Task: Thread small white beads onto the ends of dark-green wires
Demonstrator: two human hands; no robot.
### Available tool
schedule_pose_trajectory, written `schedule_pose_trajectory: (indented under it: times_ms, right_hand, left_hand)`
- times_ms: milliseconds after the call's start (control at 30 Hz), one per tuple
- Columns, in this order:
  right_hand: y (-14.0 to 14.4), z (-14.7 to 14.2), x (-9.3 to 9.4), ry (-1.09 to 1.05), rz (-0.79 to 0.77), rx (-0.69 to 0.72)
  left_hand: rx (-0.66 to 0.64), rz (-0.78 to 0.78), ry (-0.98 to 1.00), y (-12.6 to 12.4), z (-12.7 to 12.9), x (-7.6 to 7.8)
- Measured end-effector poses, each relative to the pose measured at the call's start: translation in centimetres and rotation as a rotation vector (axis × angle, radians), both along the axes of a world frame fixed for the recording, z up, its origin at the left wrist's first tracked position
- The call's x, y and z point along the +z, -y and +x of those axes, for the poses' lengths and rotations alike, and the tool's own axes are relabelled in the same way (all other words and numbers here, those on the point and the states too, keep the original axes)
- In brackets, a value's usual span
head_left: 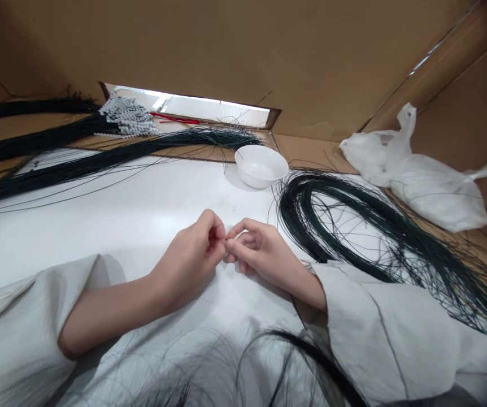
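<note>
– Do the left hand (196, 246) and right hand (266, 253) touch?
– Yes, their fingertips meet; whether they clamp something small between, I cannot tell.
– What is near?
– White bowl (255, 182) beyond them, looped dark strands (421, 243) to their right.

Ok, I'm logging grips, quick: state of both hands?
Left hand: closed, fingertips pinched; anything held is too small to tell.
Right hand: thumb and forefinger closed together at the left's fingertips; contents unclear.

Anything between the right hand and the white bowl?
Nothing visible: only white tabletop shows straight between the right hand and the white bowl. The loop of dark strands lies just right of that gap, a few loose ones straying near its edge.
</note>
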State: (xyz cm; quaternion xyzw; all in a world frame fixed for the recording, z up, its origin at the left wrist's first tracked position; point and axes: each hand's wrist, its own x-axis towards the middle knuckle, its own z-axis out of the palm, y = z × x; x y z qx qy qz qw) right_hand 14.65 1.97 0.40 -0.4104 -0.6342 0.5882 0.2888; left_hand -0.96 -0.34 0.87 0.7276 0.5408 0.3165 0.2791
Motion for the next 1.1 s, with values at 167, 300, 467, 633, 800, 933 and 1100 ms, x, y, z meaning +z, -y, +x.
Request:
schedule_pose_trajectory:
  times_ms: [167,300,467,633,800,933,1100]
  right_hand:
    - [-0.73,0.36,0.05,-0.025,-0.080,0.068]
    - [-0.90,0.45,-0.03,-0.037,-0.095,0.084]
    - [-0.85,0.37,-0.14,-0.025,-0.083,0.048]
    - [-0.74,0.32,0.08,-0.001,-0.083,0.037]
    - [-0.62,0.29,0.15,-0.005,-0.061,0.039]
    - [-0.56,0.33,0.13,0.007,-0.045,0.051]
    - [-0.55,0.32,0.15,0.015,-0.055,0.050]
  left_hand:
    - [0.007,0.022,0.002,0.00,-0.24,-0.07]
    - [-0.004,0.034,0.012,-0.09,-0.35,-0.10]
    - [-0.013,0.058,-0.010,-0.29,-0.33,-0.25]
    - [-0.012,0.064,-0.023,-0.24,-0.34,-0.19]
    - [-0.024,0.045,-0.029,-0.20,-0.12,0.01]
    - [-0.053,0.035,-0.041,-0.32,0.08,0.06]
    - [-0.044,0.036,-0.037,-0.31,0.35,0.15]
